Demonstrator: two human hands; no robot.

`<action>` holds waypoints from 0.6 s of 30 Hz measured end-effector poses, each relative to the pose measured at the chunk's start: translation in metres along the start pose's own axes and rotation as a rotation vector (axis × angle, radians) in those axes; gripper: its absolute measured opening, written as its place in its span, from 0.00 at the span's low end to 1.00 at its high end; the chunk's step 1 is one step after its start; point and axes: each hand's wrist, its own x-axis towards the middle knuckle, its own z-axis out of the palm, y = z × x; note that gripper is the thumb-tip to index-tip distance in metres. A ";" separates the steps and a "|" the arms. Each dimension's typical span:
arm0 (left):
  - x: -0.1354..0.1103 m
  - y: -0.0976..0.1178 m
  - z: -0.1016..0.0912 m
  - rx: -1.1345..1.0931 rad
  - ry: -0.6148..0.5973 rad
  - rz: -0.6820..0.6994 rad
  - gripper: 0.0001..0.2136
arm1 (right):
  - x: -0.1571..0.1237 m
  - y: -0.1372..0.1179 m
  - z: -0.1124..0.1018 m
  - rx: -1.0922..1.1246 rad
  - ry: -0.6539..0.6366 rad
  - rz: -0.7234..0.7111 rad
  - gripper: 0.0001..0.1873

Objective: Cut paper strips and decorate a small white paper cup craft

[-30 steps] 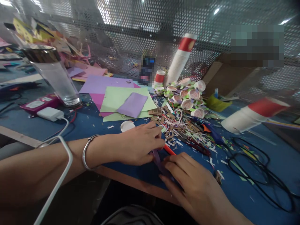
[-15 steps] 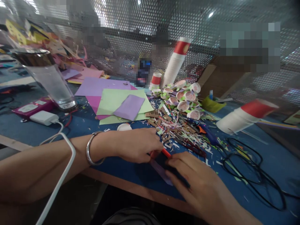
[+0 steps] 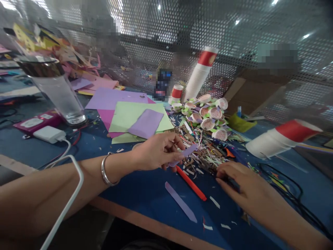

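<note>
one grey perforated metal screen (image 3: 145, 60), behind one blue tabletop (image 3: 142, 194) strewn with clippings. item: one pale purple paper strip (image 3: 191, 149), pinched between thumb and fingers of our left hand (image 3: 158, 150), above the table. item: our right hand (image 3: 241, 178), fingers curled at a dark object by the scraps; we cannot tell whether it grips. item: one pointed lilac paper slip (image 3: 180, 202), flat beside one slim red-orange pen (image 3: 191, 183). step in hand, we judge: handling cut paper pieces; the next move calls for a light pinch, thin paper likely bending. in the way: one tangled heap of multicoloured paper scraps (image 3: 205, 150) between our hands; one white cable (image 3: 67, 207) crossing before our left forearm. beyond: one light green paper sheet (image 3: 125, 118); one tall stack of red-and-white paper cups (image 3: 197, 81).
</note>
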 end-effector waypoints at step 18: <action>-0.001 -0.007 0.011 -0.149 0.036 0.138 0.12 | 0.007 -0.045 -0.021 0.565 0.063 0.090 0.08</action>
